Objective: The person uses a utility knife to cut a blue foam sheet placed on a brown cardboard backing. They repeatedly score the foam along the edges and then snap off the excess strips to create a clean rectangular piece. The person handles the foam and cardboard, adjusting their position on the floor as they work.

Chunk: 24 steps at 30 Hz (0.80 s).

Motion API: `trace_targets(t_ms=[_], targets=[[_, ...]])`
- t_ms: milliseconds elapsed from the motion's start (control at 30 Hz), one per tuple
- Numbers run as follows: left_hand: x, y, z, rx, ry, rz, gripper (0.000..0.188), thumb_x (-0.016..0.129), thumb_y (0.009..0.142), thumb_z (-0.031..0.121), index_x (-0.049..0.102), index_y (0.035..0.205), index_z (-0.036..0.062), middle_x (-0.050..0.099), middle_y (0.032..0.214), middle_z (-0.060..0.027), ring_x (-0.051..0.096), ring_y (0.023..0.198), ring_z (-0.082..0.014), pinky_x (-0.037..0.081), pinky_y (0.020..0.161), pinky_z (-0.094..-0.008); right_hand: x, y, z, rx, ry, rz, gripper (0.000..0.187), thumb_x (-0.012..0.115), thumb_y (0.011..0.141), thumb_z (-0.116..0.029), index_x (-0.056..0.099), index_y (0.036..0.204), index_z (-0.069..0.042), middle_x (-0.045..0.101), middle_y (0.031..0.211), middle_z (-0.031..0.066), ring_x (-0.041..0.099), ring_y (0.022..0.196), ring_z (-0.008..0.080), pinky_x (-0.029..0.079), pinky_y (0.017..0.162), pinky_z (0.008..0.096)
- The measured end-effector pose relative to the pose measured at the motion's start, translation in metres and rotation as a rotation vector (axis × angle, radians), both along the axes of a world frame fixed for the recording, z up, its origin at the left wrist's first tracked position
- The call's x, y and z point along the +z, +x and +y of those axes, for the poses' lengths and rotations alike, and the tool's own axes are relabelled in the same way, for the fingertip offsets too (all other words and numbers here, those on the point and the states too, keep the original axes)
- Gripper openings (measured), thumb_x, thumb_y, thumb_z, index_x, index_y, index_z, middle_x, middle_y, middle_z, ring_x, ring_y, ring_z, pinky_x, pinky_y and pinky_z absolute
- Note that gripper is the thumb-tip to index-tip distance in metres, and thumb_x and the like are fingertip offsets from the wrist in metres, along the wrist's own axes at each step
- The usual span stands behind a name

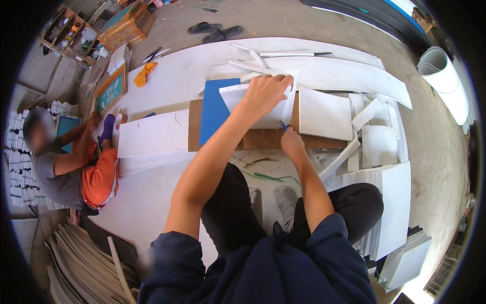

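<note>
My left hand [268, 92] grips the far part of a white board [235, 96], its fingers bent over the right edge. The board rests partly on a blue sheet [213, 114], above a brown board [258, 141]. My right hand [292, 142] is closed around a small blue-handled cutter [284, 125]. Its tip meets the near end of a narrow white strip [289, 107] along the board's right side. Just right of the hands lies another square white board [325, 114]. The palm side of my left hand is hidden.
White offcuts [369, 112] and stacked white sheets [392, 207] lie to the right. At the left, a person in orange shorts [100, 183] sits by a framed green board [110, 93]. A white roll [438, 68] stands far right; dark slippers [216, 33] lie beyond.
</note>
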<state>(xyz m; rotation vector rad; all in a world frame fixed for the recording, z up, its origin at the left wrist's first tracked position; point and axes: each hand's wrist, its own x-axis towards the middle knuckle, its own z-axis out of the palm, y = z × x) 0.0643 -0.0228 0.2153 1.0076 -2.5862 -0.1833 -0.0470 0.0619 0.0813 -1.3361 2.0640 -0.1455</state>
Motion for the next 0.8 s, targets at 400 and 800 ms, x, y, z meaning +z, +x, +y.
trace_targets(t_ms=[400,800], targets=[[0.005,-0.002,-0.008,-0.025,-0.146,-0.033,0.025,0.065,0.071,0.012,0.048,0.089,0.0111,0.060,0.086,-0.0028,0.058,0.081,-0.0227,0.043,0.075,-0.0380,-0.015,-0.002,-0.006,0.000,-0.132,-0.006,0.028,0.037,0.091,-0.023,0.043,0.105,0.001,0.059,0.096,0.0240,0.058,0.091,0.0394,0.047,0.077,0.0472],[0.006,-0.005,0.003,0.037,-0.057,-0.058,0.027,0.064,0.072,0.010,0.049,0.094,0.0128,0.049,0.103,-0.0065,0.059,0.080,-0.0283,0.047,0.070,-0.0401,0.007,-0.003,0.009,0.006,-0.145,0.026,0.021,0.040,0.087,-0.016,0.047,0.098,0.001,0.061,0.094,0.0226,0.059,0.090,0.0397,0.048,0.075,0.0473]])
